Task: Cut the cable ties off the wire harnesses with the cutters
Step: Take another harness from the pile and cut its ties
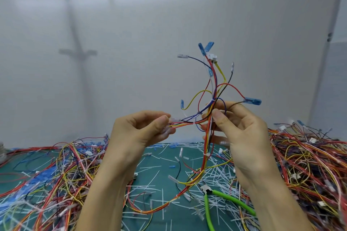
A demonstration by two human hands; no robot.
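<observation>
- The wire harness (212, 88) is held in the air above the cutters (208, 191); its tail droops onto the green mat (161, 163) just left of them.
- The left hand (142, 129), up-left of the cutters, pinches a clear-sleeved branch end.
- The right hand (242, 133), straight above them, grips the bundle just under a white cable tie (212, 101).
- Open mat left of the cutters is strewn with thin white strips (142, 187).
- Tangled wire heaps crowd farther left (62, 170) and right (309, 167), running off frame.
- The right forearm hides one green handle's end; the bottom edge cuts off the other.
- The wires are thin, glossy and many-coloured.
</observation>
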